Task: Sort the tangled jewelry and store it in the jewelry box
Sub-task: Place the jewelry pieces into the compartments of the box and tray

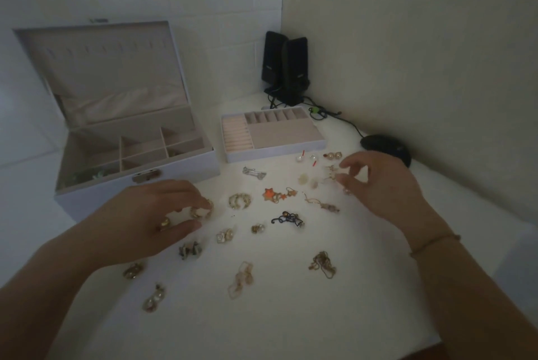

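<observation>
Jewelry box [136, 185] open, left hand [163, 214] pinching gold hoops [201, 211], right hand [378, 182] pinching small earring [334, 176]

Jewelry box [136, 182] lid up; earrings [240, 201] scattered beside.

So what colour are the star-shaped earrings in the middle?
Orange, with gold hooks; star earrings show in the head view.
</observation>
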### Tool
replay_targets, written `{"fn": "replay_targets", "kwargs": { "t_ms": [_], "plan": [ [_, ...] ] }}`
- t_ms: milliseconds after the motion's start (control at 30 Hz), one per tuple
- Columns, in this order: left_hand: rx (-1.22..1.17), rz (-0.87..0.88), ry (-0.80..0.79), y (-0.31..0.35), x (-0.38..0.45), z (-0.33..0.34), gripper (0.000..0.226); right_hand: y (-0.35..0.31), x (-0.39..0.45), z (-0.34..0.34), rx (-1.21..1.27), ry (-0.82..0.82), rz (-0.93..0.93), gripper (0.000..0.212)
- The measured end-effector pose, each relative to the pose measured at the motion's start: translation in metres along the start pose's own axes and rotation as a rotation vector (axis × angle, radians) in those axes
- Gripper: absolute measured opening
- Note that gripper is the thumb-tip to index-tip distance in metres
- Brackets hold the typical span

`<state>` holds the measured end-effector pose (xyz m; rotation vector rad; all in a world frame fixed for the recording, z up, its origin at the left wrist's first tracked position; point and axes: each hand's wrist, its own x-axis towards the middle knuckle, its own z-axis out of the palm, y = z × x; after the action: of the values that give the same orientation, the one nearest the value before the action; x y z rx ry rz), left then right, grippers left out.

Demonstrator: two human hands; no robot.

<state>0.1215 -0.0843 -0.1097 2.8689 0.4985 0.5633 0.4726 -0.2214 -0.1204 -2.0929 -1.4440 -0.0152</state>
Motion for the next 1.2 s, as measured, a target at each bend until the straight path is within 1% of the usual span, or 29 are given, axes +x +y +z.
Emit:
{"fn": "replay_targets", "kwargs": {
  "t_ms": [33,100,167,233,300,367,467,533,600,700,833,900,967,1067,1133,1200],
  "plan": [
    [-0.009,0.001,0.009,0.000,0.000,0.000,0.047,0.000,0.005,0.000,-0.040,-0.024,-0.001,0.024],
    [-0.040,-0.006,0.035,0.000,0.000,-0.001,0.045,-0.002,0.015,-0.001,-0.125,-0.165,0.008,0.042],
    [-0.061,-0.012,0.061,0.000,-0.002,-0.002,0.045,-0.004,0.022,0.001,-0.140,-0.282,0.026,0.051],
    [-0.055,-0.024,0.060,0.000,-0.005,-0.004,0.046,-0.005,0.025,0.006,-0.119,-0.261,0.016,0.046],
    [-0.057,-0.048,0.058,-0.002,-0.008,-0.005,0.047,-0.004,0.025,0.014,-0.151,-0.212,-0.001,0.041],
    [-0.068,-0.078,0.066,-0.007,-0.012,-0.005,0.047,-0.004,0.024,0.020,-0.187,-0.203,-0.002,0.040],
    [-0.034,-0.099,0.106,-0.016,-0.016,-0.005,0.037,-0.005,0.026,0.021,-0.187,-0.206,-0.007,0.040],
    [-0.025,-0.111,0.149,-0.020,-0.016,-0.005,0.029,-0.006,0.029,0.020,-0.206,-0.225,-0.006,0.036],
    [-0.034,-0.112,0.180,-0.022,-0.016,-0.006,0.027,-0.007,0.032,0.021,-0.240,-0.238,-0.016,0.029],
    [-0.036,-0.113,0.190,-0.025,-0.017,-0.008,0.028,-0.008,0.034,0.024,-0.246,-0.205,-0.041,0.023],
    [-0.032,-0.122,0.181,-0.033,-0.019,-0.013,0.036,-0.016,0.035,0.014,-0.081,-0.174,0.000,0.016],
    [-0.009,-0.110,0.170,-0.036,-0.019,-0.017,0.037,-0.018,0.039,0.004,0.017,-0.121,0.037,0.010],
    [0.034,-0.111,0.195,-0.039,-0.019,-0.019,0.035,-0.022,0.044,-0.009,0.180,-0.070,0.090,0.007],
    [0.045,-0.191,0.326,-0.050,-0.020,-0.018,0.033,-0.045,0.053,-0.022,0.475,-0.049,0.103,0.008],
    [0.042,-0.250,0.460,-0.057,-0.022,-0.016,0.030,-0.069,0.062,-0.023,0.575,-0.063,0.064,0.008],
    [0.108,-0.303,0.563,-0.060,-0.024,-0.017,0.026,-0.096,0.074,-0.015,0.633,-0.115,0.011,0.011]
  ]
}}
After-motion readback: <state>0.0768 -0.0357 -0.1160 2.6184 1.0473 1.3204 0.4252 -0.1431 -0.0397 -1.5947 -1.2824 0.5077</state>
